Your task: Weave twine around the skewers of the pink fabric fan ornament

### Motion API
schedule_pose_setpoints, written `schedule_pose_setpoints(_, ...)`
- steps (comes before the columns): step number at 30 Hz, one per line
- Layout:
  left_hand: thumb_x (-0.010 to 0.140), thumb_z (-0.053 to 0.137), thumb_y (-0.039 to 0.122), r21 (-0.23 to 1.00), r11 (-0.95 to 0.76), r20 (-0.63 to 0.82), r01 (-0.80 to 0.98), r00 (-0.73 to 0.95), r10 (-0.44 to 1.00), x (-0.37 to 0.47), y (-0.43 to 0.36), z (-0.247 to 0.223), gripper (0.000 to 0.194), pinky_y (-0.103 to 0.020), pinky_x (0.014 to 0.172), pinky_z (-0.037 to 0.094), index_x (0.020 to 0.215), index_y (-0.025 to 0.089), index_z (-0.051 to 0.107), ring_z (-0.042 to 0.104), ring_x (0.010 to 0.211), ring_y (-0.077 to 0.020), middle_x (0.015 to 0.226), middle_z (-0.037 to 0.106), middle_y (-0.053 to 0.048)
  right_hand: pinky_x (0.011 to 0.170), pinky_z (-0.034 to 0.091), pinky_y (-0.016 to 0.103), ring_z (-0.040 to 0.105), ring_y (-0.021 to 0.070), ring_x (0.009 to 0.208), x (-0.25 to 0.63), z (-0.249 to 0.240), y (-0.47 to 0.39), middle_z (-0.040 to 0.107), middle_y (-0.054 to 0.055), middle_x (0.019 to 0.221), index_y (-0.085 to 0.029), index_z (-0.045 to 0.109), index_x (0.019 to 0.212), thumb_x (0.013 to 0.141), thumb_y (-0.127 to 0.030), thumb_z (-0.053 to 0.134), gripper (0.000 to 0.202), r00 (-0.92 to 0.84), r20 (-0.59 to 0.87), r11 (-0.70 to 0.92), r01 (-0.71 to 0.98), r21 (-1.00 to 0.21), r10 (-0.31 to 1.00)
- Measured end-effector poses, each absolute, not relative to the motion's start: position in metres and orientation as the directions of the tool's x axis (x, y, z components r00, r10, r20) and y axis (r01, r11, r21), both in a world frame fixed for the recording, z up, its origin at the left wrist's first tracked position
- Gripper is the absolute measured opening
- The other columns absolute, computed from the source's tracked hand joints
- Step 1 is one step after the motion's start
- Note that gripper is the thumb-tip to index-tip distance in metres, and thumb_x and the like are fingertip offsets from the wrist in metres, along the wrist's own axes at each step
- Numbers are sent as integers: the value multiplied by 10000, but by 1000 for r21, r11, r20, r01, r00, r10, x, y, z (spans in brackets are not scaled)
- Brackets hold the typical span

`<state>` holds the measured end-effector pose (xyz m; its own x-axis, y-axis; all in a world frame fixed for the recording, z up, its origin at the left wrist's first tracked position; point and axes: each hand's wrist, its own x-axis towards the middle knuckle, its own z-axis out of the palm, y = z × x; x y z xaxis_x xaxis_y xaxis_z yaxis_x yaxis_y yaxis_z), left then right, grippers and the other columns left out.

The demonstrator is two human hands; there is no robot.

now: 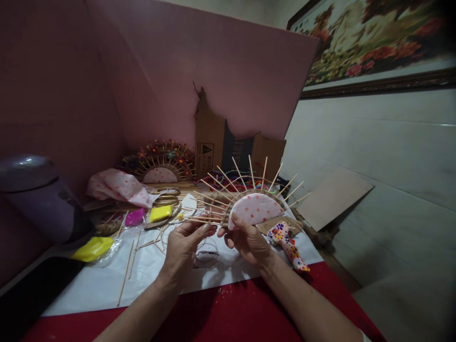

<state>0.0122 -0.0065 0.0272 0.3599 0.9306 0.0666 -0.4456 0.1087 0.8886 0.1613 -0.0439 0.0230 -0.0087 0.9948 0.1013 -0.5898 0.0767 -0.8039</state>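
Note:
A half-round piece (pixel 257 209) covered in pale pink fabric with red dots is held up over the table. Twine edges its curve, and thin wooden sticks (pixel 250 172) fan outward from it. My right hand (pixel 251 241) grips its lower left corner, thumb on the fabric face and fingers beneath. At the lowest sticks on the left, the thumb and fingers of my left hand (pixel 187 242) are closed on a thin wooden stick; the exact grip is partly hidden. Below the hands lies a loop of thin cord (pixel 207 251). A flower-print fabric piece (pixel 289 246) rests beside my right hand.
A similar half-round piece (pixel 160 175) with colourful flowers stands at the back left. Yellow packets (pixel 93 249), a magenta packet (pixel 135 217), scissors (pixel 166 195) and loose sticks (pixel 125 273) lie left. A purple bottle-like container (pixel 39 199) stands far left; torn cardboard (pixel 210 137) stands behind.

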Motion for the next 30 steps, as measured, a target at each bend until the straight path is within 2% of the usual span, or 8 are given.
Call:
schedule_pose_setpoints(4,712,693,269,923,51,102,-380,370,924,13,-6,23,208,-335,807,492,853,116,706,647,754,-173,788,717,-72,419,389,168,522,77,454,161,21,-44,642,35,618,-130,657,696,753,-413,660,289,15,114,102,-574,-812,993)
schedule_pose_setpoints(11,740,665,301,951,-44,151,-305,337,930,13,-9,27,177,-259,717,500,766,131,707,631,712,-144,754,706,-46,428,401,174,523,75,461,162,20,-43,638,32,636,-129,648,690,749,-395,668,274,29,116,110,-592,-798,993)
schedule_pose_setpoints(19,767,631,327,966,-62,152,-252,358,921,11,-7,24,206,-272,744,483,781,137,709,628,735,-155,743,707,-50,411,385,166,499,72,438,161,25,-45,636,35,611,-128,661,700,756,-451,644,328,5,121,103,-559,-822,993)
schedule_pose_setpoints(24,741,657,286,966,-73,163,-250,361,918,11,-7,22,166,-274,745,476,800,139,705,625,748,-157,772,711,-51,417,388,166,498,74,441,160,25,-46,642,39,614,-133,662,694,757,-452,644,325,4,127,107,-562,-820,992)
schedule_pose_setpoints(30,751,636,287,964,-62,158,-259,369,916,11,-8,24,177,-300,718,494,814,136,703,637,727,-175,746,711,-55,423,403,167,534,92,489,161,21,-44,655,43,642,-134,678,788,746,-447,660,316,12,141,122,-580,-806,990)
